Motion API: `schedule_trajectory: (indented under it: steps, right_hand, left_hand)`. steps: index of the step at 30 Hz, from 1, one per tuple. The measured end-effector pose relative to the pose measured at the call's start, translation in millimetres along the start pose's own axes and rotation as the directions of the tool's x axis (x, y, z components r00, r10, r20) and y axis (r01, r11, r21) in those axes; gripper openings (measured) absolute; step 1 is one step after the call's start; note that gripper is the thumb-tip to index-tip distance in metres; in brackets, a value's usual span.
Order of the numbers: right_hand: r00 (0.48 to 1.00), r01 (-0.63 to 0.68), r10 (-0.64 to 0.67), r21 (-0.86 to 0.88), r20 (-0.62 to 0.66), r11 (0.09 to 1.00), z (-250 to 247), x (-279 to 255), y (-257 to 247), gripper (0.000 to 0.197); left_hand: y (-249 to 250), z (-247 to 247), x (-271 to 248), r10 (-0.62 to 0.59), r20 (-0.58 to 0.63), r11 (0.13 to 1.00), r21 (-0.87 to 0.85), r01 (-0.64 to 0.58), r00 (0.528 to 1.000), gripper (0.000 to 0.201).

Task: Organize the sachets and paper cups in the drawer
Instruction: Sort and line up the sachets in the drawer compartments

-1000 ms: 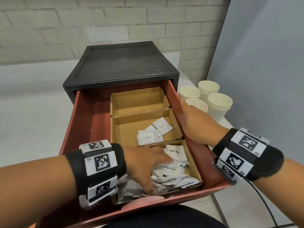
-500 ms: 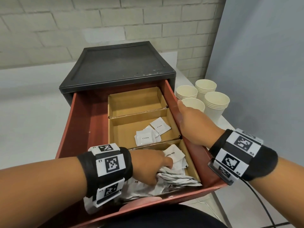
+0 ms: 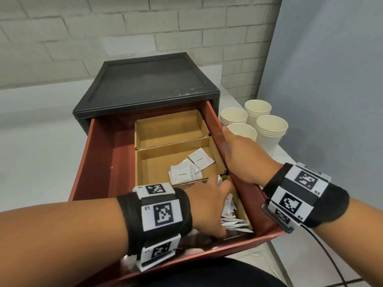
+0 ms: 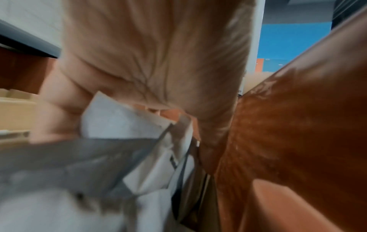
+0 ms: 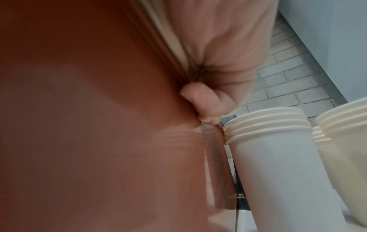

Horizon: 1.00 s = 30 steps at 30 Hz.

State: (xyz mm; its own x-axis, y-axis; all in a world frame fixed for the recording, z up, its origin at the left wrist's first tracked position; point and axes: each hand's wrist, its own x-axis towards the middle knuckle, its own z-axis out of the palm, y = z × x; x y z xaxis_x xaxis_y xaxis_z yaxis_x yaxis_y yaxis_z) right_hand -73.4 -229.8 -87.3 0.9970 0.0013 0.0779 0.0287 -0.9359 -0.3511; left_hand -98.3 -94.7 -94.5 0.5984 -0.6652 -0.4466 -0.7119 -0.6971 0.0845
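In the near right corner of the pulled-out red drawer [image 3: 97, 162], the left hand [image 3: 207, 206] reaches into the nearest cardboard compartment [image 3: 241, 204]; its fingers [image 4: 65, 100] curl round a white sachet [image 4: 119, 119] among the loose pile of sachets [image 3: 232, 219] there, with a crumpled clear bag [image 4: 83, 158] just below; the middle compartment [image 3: 157, 164] holds a few cream sachets [image 3: 183, 172] toward its right edge; the far compartment [image 3: 170, 129] shows only its cardboard floor. The right hand [image 3: 240, 156] grips the drawer's right wall, thumb inside and fingers [image 5: 202, 100] curled over the outer face. Four stacks of paper cups [image 3: 267, 129] stand upright on the white surface [image 3: 286, 156], just beside the drawer's right side; the black cabinet [image 3: 145, 83] sits at the surface's far edge against a brick wall [image 3: 124, 27].
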Motion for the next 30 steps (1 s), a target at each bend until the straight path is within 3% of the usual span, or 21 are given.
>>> schedule_trajectory:
  steps: [6, 8, 10, 13, 18, 21, 27, 30]
  right_hand:
    - [1.000, 0.000, 0.000, 0.029, -0.011, 1.000, 1, 0, 1, 0.064]
    - [1.000, 0.000, 0.001, 0.036, -0.011, 0.999, 2, 1, 2, 0.063]
    - [1.000, 0.000, 0.000, 0.041, -0.012, 0.999, 2, 1, 3, 0.062]
    - [1.000, 0.011, -0.010, 0.052, -0.016, 0.999, 2, 0, 3, 0.062]
    - [1.000, 0.018, -0.016, 0.073, -0.020, 0.997, 1, 0, 3, 0.062]
    - [0.999, 0.024, -0.022, 0.084, -0.030, 0.996, 3, 1, 3, 0.061]
    - [0.999, 0.019, -0.017, 0.076, -0.030, 0.997, 3, 0, 3, 0.062]
    - [1.000, 0.012, -0.010, 0.069, -0.016, 0.998, 2, 0, 3, 0.063]
  left_hand:
    - [-1, -5, 10, -0.003, 0.046, 0.999, 0.039, 0.001, 0.999, 0.098]
    - [-1, -9, 11, 0.012, 0.074, 1.000, -0.021, -0.010, 0.997, 0.093]
    - [-3, -13, 12, 0.004, 0.144, 0.998, -0.063, 0.006, 0.990, 0.070]
    - [-6, -15, 15, -0.022, 0.213, 0.999, 0.051, 0.011, 0.977, 0.046]
    - [1, -13, 18, -0.019, 0.113, 0.993, 0.116, 0.006, 0.993, 0.059]
    - [8, -9, 19, -0.056, 0.224, 0.993, 0.116, 0.031, 0.973, 0.073]
    - [17, -14, 19, 0.002, 0.258, 0.989, 0.140, -0.039, 0.966, 0.056]
    - [15, -13, 20, 0.032, 0.299, 0.983, 0.162, -0.083, 0.954, 0.060]
